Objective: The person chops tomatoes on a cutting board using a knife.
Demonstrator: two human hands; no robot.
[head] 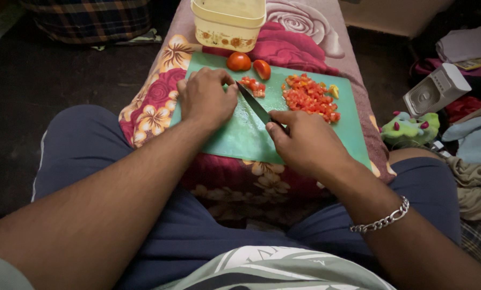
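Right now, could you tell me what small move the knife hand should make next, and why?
Probably press the black-bladed knife down through the small red tomato pieces: the right hand holds its tip beside them, and the left hand steadies them on the green plastic cutting board.

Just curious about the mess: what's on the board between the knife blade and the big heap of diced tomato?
In the head view, only bare green cutting board lies between the knife blade and the diced tomato heap.

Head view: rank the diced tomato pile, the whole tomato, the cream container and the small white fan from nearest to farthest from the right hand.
From the right hand, which grips the knife:
1. Diced tomato pile, just beyond it on the green cutting board.
2. Whole tomato, at the board's far edge.
3. Small white fan, off to the right, and cream container, past the board: too close to call.
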